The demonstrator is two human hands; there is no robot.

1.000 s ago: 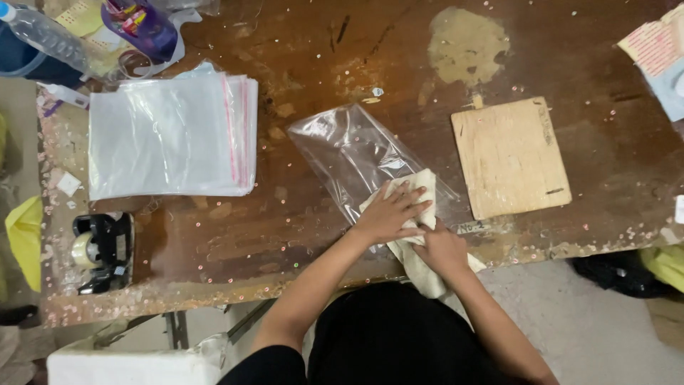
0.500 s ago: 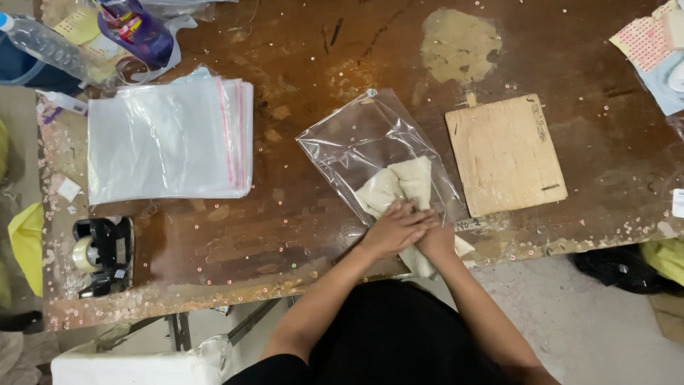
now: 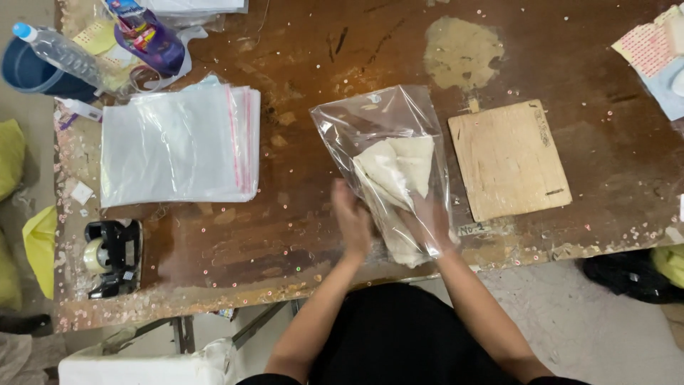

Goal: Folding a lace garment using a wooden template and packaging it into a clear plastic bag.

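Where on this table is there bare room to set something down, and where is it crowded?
Bare wood lies between the stack of clear bags and the plastic bag that the left hand and right hand work on, and in front of the stack, right of the tape dispenser. The far left corner, around the bottle, is crowded.

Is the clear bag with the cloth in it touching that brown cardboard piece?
Apart. In the head view a strip of bare table shows between the clear bag and the cardboard piece.

Folded cream cloth (image 3: 399, 171) inside clear plastic bag (image 3: 377, 121), near table edge
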